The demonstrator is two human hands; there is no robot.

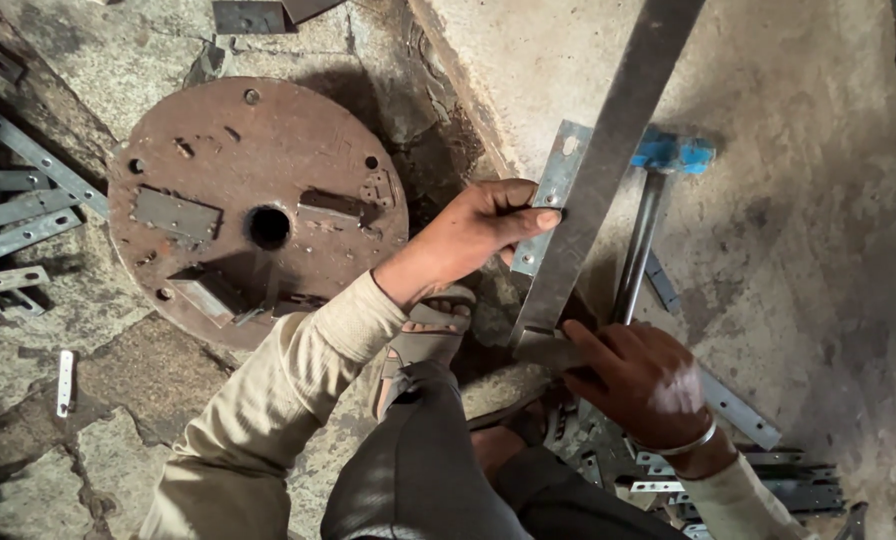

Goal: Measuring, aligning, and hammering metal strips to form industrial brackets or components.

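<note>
On cracked stone floor, centre: long flat grey steel strip (608, 150), running from the top edge down to the person's feet, its lower end near the right hand (640, 385). Short grey perforated metal plate (553, 195), laid against the strip's left side and pinched there by the left hand (478, 230), thumb over the plate's face, fingers curled behind. Right hand closed around a small dark metal piece (548, 350) at the strip's foot, wrist bent, metal bangle (683, 445) showing. Strip judged stiff, moderately heavy, sharp-edged, best held by its flat faces. Adjacent: blue-headed hammer (668, 155) lying just right of the strip; round rusty iron disc (256, 205) with centre hole, left; loose cut brackets (23, 215) scattered far left.
</note>
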